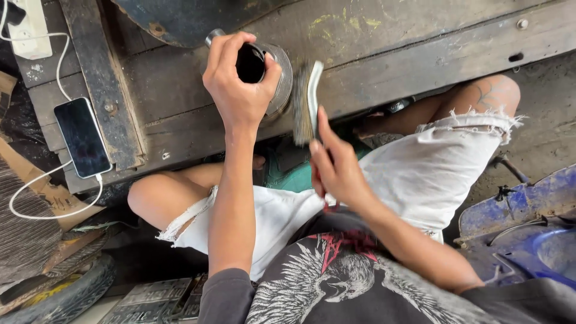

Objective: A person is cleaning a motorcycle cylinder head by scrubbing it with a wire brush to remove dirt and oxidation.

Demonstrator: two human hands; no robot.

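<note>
**Desk:** What do the hands hold?

**Photographer:** The left hand [237, 90] has its fingers [223, 53] clenched around a short metal cylinder [273, 75] with a dark hollow middle, thumb hooked over its rim. The cylinder rests on the worn wooden surface [420, 54], at its near edge. The right hand [336, 171] grips the handle of a wire brush [307, 102], fingers closed on it, bristles standing just beside the cylinder's right side. Whether they touch, I cannot tell.

**Desk:** And around them?

**Photographer:** One phone [82, 137] lies dark-screened on the surface at the left, a white cable [36, 207] plugged into it, another white cable running to one white power strip [27, 27] in the far corner. The person sits with both knees under the surface's edge, in frayed white shorts [420, 174]. A blue machine body [528, 228] stands at the right, a tyre [66, 294] lower left.

**Desk:** Anything blocking?

**Photographer:** The left hand covers much of the cylinder.
</note>
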